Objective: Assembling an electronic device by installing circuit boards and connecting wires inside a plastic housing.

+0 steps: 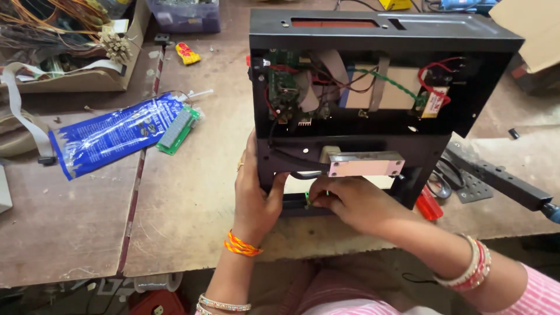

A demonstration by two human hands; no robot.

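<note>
A black metal machine chassis (pixel 373 35) lies open on the brown workbench, showing a green circuit board (pixel 282 87), grey ribbon cables and red and green wires inside. A pale metal bar (pixel 365 164) is fixed across its lower frame. My left hand (pixel 256 192) grips the lower left edge of the frame. My right hand (pixel 350 201) reaches in under the bar, its fingertips pinching a small green part (pixel 308 200) at the bottom rail.
A blue plastic packet (pixel 111 137) and a small green display board (pixel 178 129) lie to the left. A cardboard box of wires (pixel 70 41) sits at the back left. A black metal arm (pixel 501 178) and a red-handled tool (pixel 430 207) lie to the right.
</note>
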